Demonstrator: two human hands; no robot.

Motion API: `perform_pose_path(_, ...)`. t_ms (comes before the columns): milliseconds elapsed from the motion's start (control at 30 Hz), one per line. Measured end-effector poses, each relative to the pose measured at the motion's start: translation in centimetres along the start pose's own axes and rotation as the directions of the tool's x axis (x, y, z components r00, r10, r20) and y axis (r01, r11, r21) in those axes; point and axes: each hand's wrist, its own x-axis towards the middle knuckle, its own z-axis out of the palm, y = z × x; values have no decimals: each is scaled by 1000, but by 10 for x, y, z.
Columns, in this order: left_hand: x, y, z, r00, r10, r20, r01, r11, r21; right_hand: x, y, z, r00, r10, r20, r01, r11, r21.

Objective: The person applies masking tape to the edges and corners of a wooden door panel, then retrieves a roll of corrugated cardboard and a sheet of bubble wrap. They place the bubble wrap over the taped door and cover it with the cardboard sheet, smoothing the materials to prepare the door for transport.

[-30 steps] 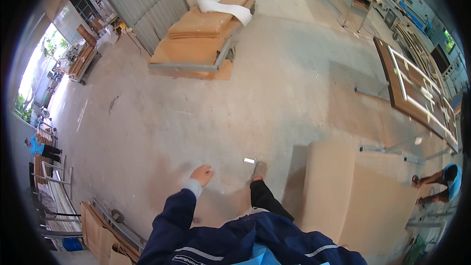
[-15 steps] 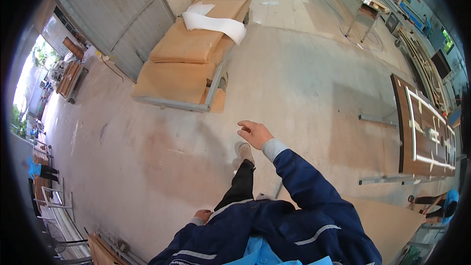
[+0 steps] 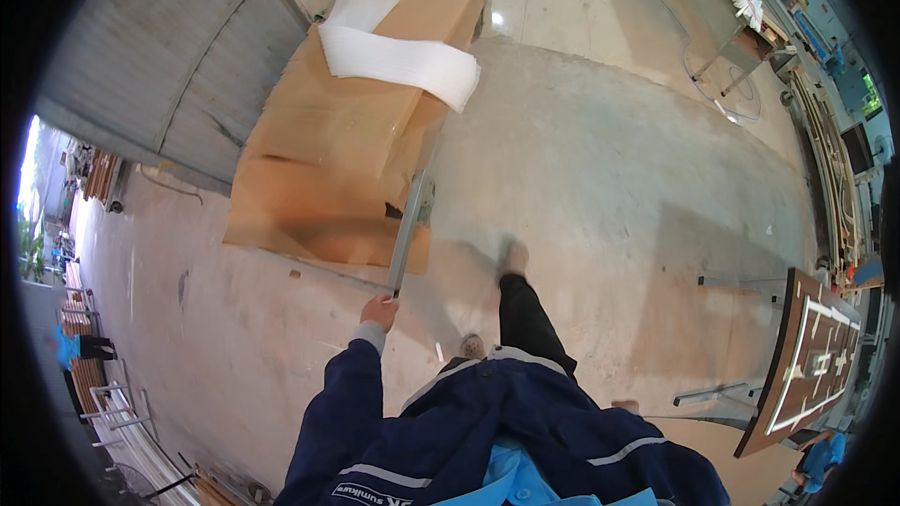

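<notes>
Left hand (image 3: 379, 311): I see its fingers curled closed around the metal rail's (image 3: 407, 236) near end, by the cardboard stack's (image 3: 314, 145) near right corner.
Metal rail: along the stack's right edge.
Right hand (image 3: 626, 406): nearer than the stack and to its right, mostly hidden; I can't tell its grip.
White foam sheet (image 3: 403, 60): draped over the stack.

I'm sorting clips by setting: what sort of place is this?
Likely a workshop, perhaps for woodworking: brown sheets on a metal frame, a dark panel, and long boards at right.
</notes>
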Motion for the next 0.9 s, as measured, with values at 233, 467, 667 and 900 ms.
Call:
perform_pose_path(233,141,219,-1,817,-145,559,20,974,224,182,8,-293,984,-66,-167,48,993,-105)
perform_pose_path(467,291,347,-90,936,-55,346,7,990,139,363,-134,-905,689,89,-719,557,570,604)
perform_pose_path(667,483,416,-156,972,-43,229,184,743,-643,418,-272,-1153,684,-107,-722,707,345,618)
perform_pose_path(900,643,501,-231,979,-167,113,194,630,-752,580,-367,-1209,794,-168,-584,469,780,414)
